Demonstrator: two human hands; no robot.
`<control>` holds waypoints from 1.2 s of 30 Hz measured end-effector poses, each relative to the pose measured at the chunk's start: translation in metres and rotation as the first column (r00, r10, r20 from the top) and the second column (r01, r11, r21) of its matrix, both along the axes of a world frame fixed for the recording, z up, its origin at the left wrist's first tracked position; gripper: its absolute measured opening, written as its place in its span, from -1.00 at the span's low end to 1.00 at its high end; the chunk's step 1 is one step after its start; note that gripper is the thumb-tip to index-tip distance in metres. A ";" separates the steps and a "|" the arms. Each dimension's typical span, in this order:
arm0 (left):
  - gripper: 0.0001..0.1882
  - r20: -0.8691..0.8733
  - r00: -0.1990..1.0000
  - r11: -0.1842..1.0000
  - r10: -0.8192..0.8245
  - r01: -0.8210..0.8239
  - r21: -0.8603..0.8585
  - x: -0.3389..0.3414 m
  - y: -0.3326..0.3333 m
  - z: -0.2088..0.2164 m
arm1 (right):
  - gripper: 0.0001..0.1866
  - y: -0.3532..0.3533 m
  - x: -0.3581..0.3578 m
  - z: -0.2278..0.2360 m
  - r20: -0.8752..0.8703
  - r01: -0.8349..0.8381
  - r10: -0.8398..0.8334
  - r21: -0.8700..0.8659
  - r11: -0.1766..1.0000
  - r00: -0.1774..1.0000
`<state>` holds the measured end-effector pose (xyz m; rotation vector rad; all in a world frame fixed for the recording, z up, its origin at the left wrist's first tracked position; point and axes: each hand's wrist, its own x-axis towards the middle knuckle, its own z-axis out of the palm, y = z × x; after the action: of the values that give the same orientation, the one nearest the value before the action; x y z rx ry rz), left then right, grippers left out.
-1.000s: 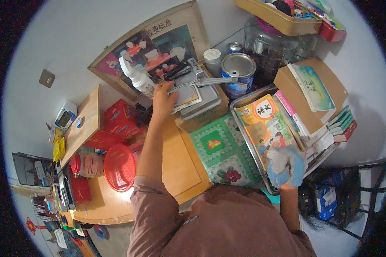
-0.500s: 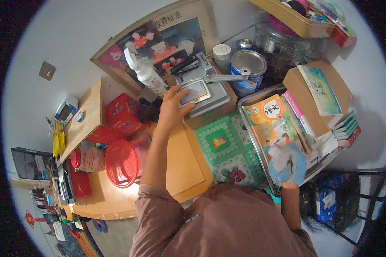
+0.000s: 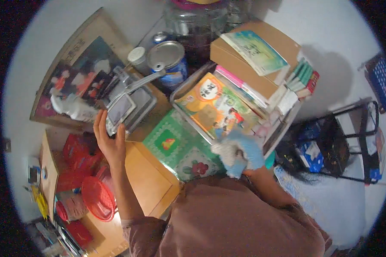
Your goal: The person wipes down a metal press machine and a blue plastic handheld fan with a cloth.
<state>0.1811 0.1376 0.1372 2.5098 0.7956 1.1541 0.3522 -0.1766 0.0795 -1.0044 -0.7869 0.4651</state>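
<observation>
One bunched, fuzzy light-blue-and-white cloth covers most of the right hand at the near end of a silver-rimmed rectangular tray; how far the fingers beneath are closed, and whether they grip, cannot be told. Just left of the tray spreads a glossy green sheet with printed fruit. Inside the tray lies an orange-and-yellow illustrated paperback. Farther left of the tray, the left hand has thumb and fingers parted about the near corner of a small white-framed rectangular panel; whether they grip it is unclear. The panel sits over a flat grey container. Off the tray's far left corner stands a blue tin with a round metal lid; beyond the tray is a large clear jar.
</observation>
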 end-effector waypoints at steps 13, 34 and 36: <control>-0.54 -0.310 0.697 0.761 -0.647 0.614 -0.207 0.086 -0.134 -0.044 | -0.76 -0.089 0.023 0.002 0.146 0.185 -0.121 -0.586 0.789 0.982; -0.70 -0.763 0.184 0.607 -0.620 0.728 -0.318 0.149 -0.168 -0.033 | -0.75 -0.181 0.090 -0.050 -0.400 0.463 -0.434 -0.025 0.886 0.808; -0.67 -0.719 0.191 0.609 -0.669 0.695 -0.383 0.150 -0.187 -0.038 | -0.73 -0.185 0.091 -0.051 -0.410 0.469 -0.438 -0.028 0.883 0.800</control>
<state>0.3311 -0.0492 0.0994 2.8091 -0.3333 -0.4157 0.4432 -0.3611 0.0280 -0.9453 -0.1682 0.2085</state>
